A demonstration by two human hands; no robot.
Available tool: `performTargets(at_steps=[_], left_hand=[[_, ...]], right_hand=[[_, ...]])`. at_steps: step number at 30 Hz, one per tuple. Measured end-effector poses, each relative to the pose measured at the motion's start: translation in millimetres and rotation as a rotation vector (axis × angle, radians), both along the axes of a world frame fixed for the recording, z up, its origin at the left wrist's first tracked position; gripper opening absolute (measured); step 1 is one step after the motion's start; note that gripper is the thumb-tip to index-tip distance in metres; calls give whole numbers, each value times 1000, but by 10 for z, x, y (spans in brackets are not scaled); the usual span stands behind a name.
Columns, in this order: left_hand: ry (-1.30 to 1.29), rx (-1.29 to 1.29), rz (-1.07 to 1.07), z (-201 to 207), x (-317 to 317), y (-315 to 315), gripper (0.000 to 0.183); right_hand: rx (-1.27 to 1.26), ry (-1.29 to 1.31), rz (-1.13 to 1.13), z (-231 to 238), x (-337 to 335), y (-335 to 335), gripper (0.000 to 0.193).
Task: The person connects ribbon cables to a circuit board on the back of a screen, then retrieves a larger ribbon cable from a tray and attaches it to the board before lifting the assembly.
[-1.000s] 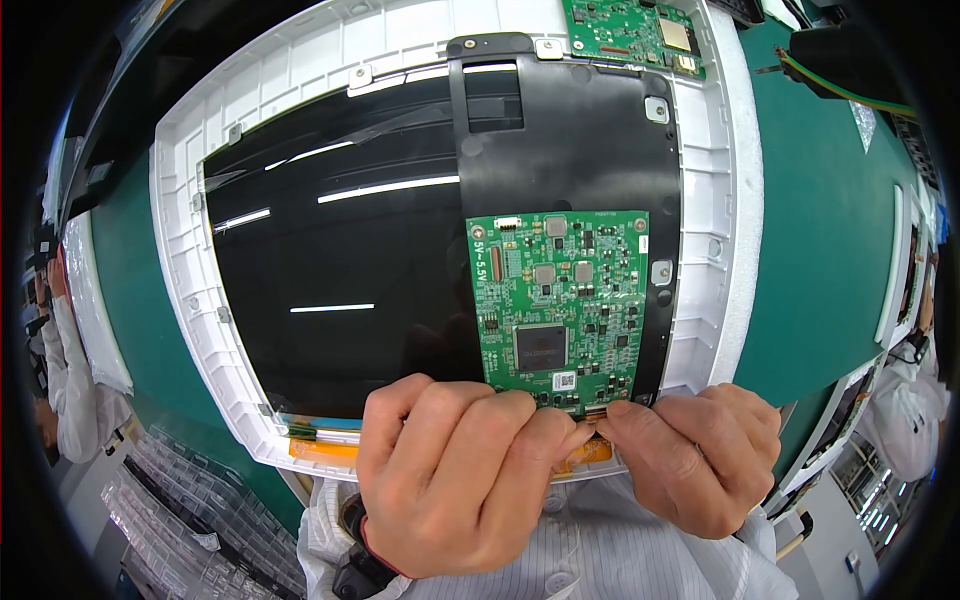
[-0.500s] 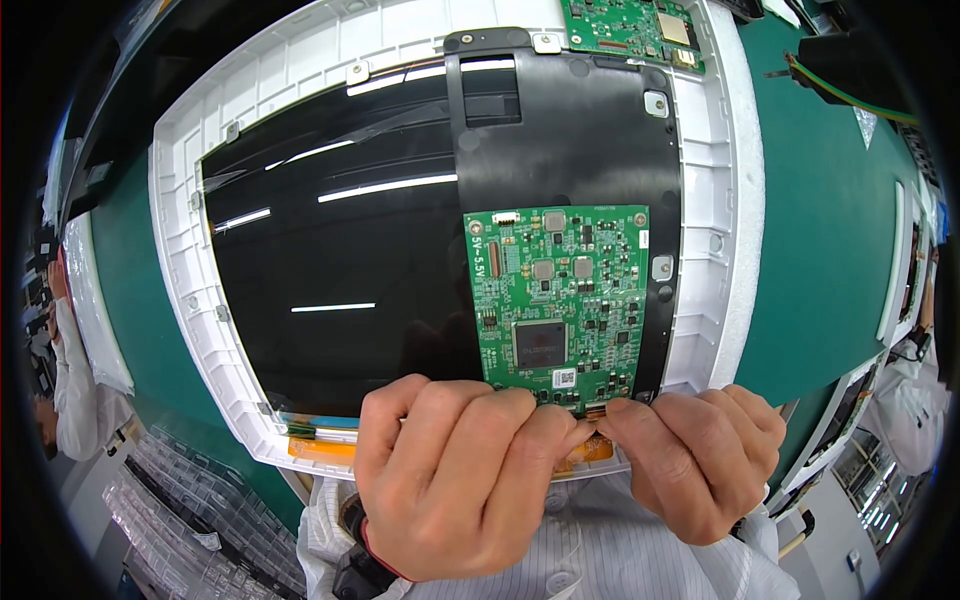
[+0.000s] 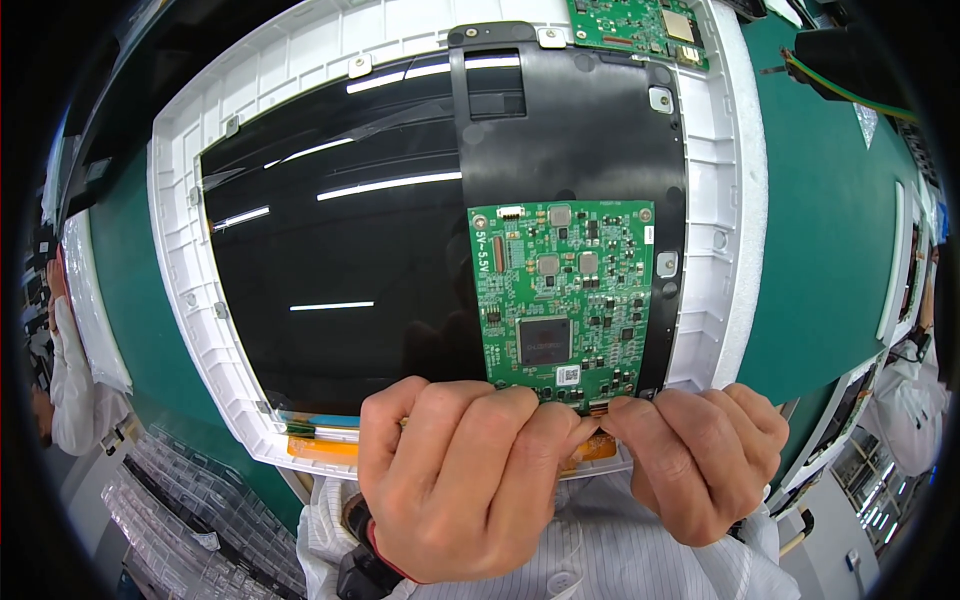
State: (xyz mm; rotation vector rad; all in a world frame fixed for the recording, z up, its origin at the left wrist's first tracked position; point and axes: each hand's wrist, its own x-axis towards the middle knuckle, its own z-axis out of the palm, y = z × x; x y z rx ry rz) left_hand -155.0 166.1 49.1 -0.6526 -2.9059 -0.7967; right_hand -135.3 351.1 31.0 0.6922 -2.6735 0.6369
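Observation:
A green circuit board (image 3: 590, 330) is fixed on a black plate (image 3: 570, 150), which covers the right part of a glossy black display panel (image 3: 330, 260). The panel lies in a white plastic frame (image 3: 722, 240). At the board's near edge, my left hand (image 3: 465, 475) is closed, its thumb and forefinger pinched at a small flat flex cable (image 3: 598, 408). My right hand (image 3: 700, 460) is closed beside it, thumb and forefinger pressed at the same cable by the connector. My fingers hide most of the cable. An orange flex strip (image 3: 322, 447) shows left of my left hand.
A second green board (image 3: 640, 25) lies at the frame's far right corner. Clear plastic trays (image 3: 185, 510) are at the lower left. The green work mat (image 3: 810, 300) spreads on both sides. Dark equipment with a yellow-green wire (image 3: 840, 90) stands at the right. Other people sit at both sides.
The board and black plate have shifted very slightly right and away from me. Both hands stay pinched at the near edge, almost unmoved.

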Motion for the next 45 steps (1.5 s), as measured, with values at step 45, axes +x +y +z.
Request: performTargets(at_steps=[45], left_hand=[[74, -12, 31, -53, 26, 7, 20]], right_hand=[[-111, -10, -40, 29, -87, -91, 30]])
